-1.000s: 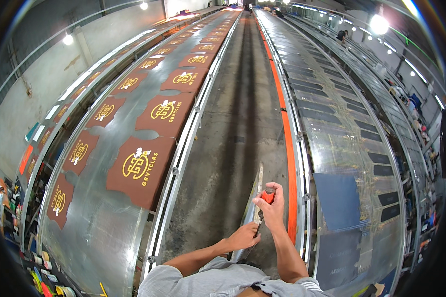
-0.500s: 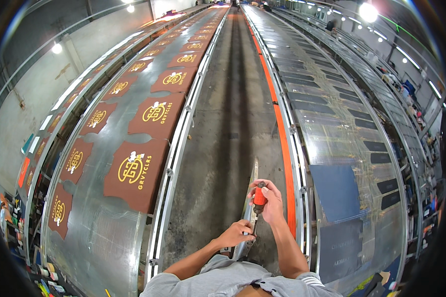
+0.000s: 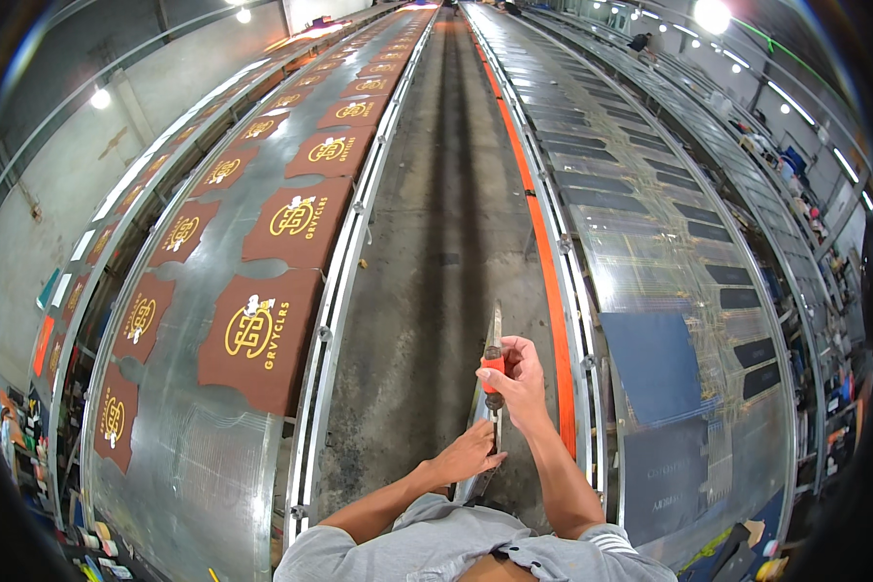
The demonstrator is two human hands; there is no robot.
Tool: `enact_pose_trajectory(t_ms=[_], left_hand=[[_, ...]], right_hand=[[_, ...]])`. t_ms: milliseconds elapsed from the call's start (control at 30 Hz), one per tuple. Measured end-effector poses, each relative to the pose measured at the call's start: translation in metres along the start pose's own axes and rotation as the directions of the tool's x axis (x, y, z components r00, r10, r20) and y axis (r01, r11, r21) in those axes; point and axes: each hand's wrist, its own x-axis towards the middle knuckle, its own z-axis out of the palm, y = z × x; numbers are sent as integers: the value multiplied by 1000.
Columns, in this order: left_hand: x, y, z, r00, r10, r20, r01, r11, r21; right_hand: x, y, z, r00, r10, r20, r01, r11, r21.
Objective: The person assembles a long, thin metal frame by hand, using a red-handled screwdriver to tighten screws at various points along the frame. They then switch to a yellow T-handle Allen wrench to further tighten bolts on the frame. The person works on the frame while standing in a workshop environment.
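In front of my body, a long, narrow, worn metal bar (image 3: 497, 318) stands edge-on, pointing away down the aisle; it could be one side of a frame. My right hand (image 3: 524, 386) is closed around the red and black handle of a screwdriver (image 3: 494, 373). The screwdriver's shaft points down toward me along the bar. Closer to my body, my left hand (image 3: 468, 454) has its fingers closed at the bar beside the screwdriver's lower end. The tip and whatever it touches are hidden by the left fingers.
Along the left runs a long metal-railed table (image 3: 252, 456) bearing brown fabric pieces (image 3: 262, 339) with yellow prints. Another long table (image 3: 606, 281) on the right carries dark fabric pieces (image 3: 650, 364). An orange strip (image 3: 543, 242) follows its rail. Grey concrete floor (image 3: 407, 291) lies between them.
My right hand and the screwdriver have shifted slightly left and tilted, with the fingers re-placed on the handle. My left hand stays at the bar. The whole view has swung a little.
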Motion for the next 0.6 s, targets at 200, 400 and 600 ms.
enact_pose_trajectory(t_ms=[200, 400, 600], left_hand=[[0, -1, 17, 990, -2, -140, 6, 1000, 28], [2, 5, 19, 971, -138, -197, 131, 990, -52], [-2, 21, 2, 926, -360, -111, 333, 920, -207]], right_hand=[[-2, -7, -3, 990, 114, 77, -120, 990, 78], [1, 7, -3, 1000, 5, -24, -6, 1000, -24], [3, 7, -7, 991, 100, -84, -85, 982, 168]])
